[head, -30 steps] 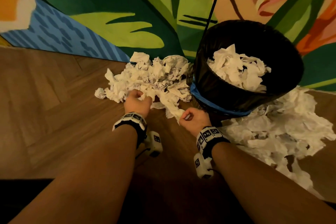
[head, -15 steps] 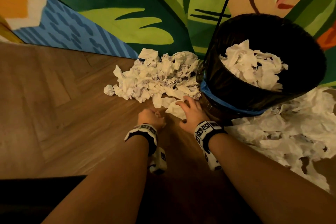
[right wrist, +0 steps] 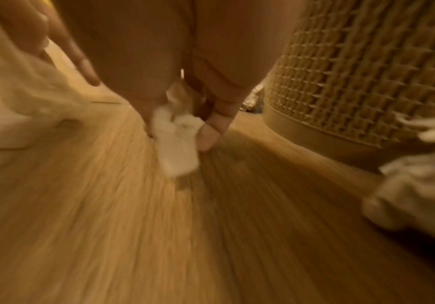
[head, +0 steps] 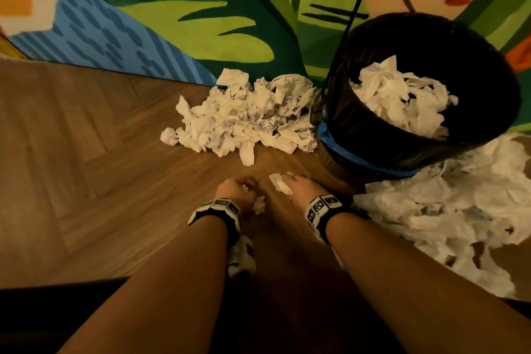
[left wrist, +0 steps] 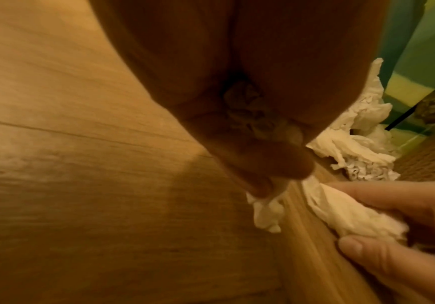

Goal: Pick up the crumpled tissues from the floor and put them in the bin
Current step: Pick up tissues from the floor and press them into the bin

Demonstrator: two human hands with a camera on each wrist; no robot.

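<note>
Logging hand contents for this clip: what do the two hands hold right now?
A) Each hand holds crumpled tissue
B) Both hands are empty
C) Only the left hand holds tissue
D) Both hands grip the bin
A: the left hand is curled round a wad of tissue, and the right hand pinches another tissue piece just above the floor.

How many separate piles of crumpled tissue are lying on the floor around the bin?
2. One pile of crumpled white tissues lies left of the black-lined bin, against the painted wall; a wider spread of crumpled white tissues lies on its right. Any behind the bin would be hidden.
</note>
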